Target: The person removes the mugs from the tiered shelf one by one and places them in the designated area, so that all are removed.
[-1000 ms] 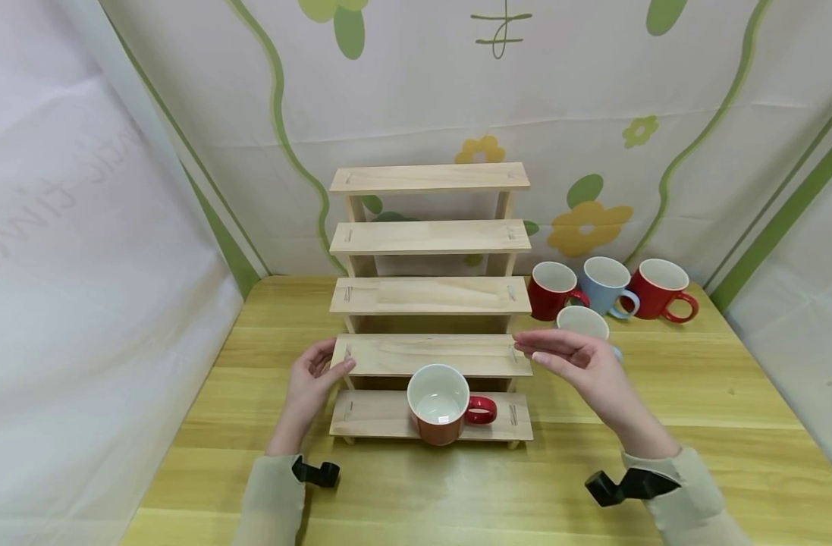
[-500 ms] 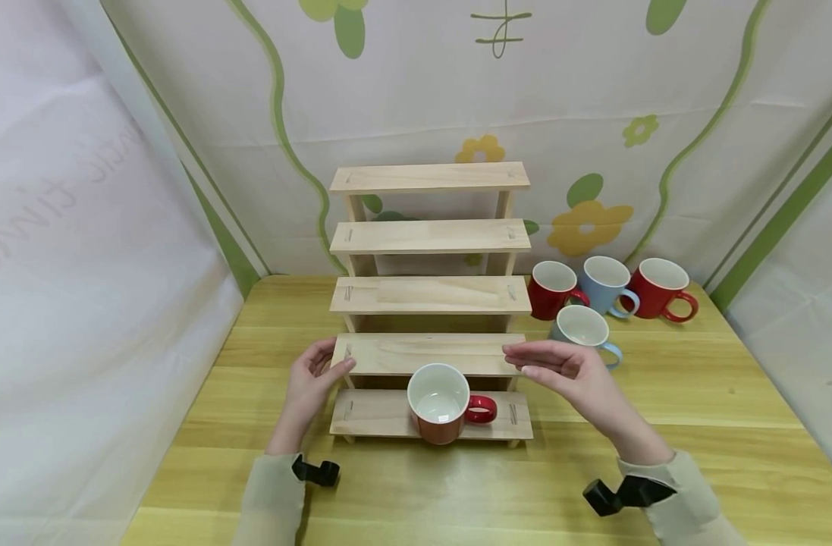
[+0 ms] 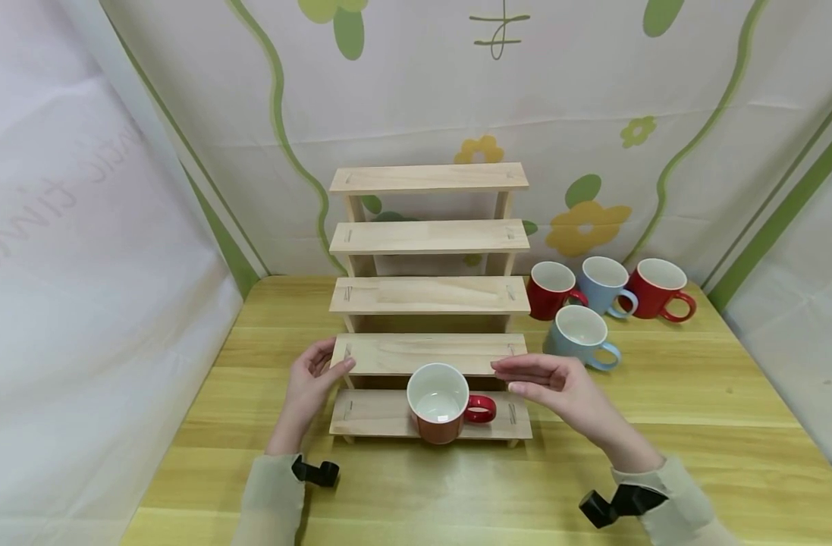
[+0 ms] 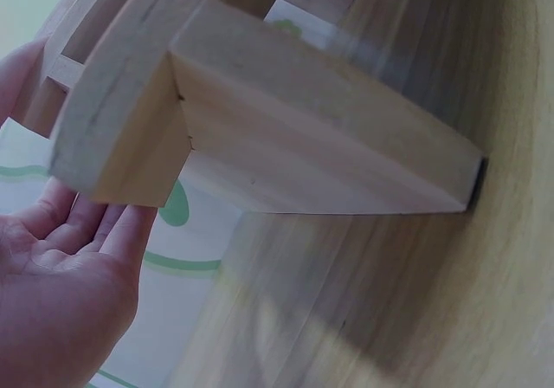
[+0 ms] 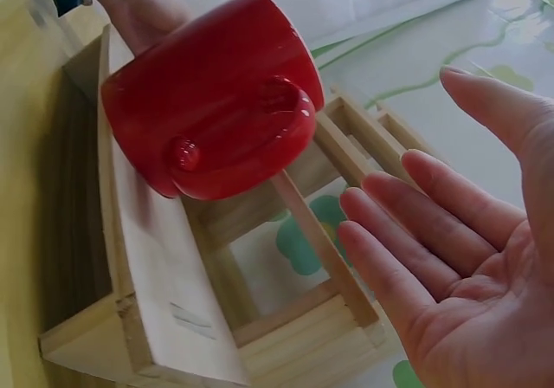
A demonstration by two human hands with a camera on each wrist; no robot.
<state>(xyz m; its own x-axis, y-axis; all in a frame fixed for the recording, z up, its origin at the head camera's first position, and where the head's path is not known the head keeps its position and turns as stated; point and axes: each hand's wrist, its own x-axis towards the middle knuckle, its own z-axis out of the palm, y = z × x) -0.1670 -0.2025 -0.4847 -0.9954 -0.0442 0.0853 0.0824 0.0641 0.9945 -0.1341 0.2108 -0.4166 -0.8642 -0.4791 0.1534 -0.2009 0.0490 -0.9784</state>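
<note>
A five-tiered wooden display rack (image 3: 429, 296) stands on the table in the head view. On its lowest board sits a red mug (image 3: 437, 409), upright, with white inside and its handle to the right. My left hand (image 3: 312, 385) grips the left end of the second-lowest board, thumb on top; the left wrist view shows fingers at the board's underside. My right hand (image 3: 559, 387) hovers at that board's right end, above and right of the mug's handle. In the right wrist view its fingers (image 5: 407, 232) are spread and hold nothing, apart from the mug.
Two red mugs (image 3: 551, 292) (image 3: 657, 290) and two light blue mugs (image 3: 603, 287) (image 3: 579, 334) stand behind my right hand, right of the rack. A white floral cloth (image 3: 416, 98) hangs behind the wooden table (image 3: 716, 425).
My right hand has drifted left and toward me, from beside the board's end to over it, uncovering the near blue mug. My left hand, the rack and the mugs have stayed put.
</note>
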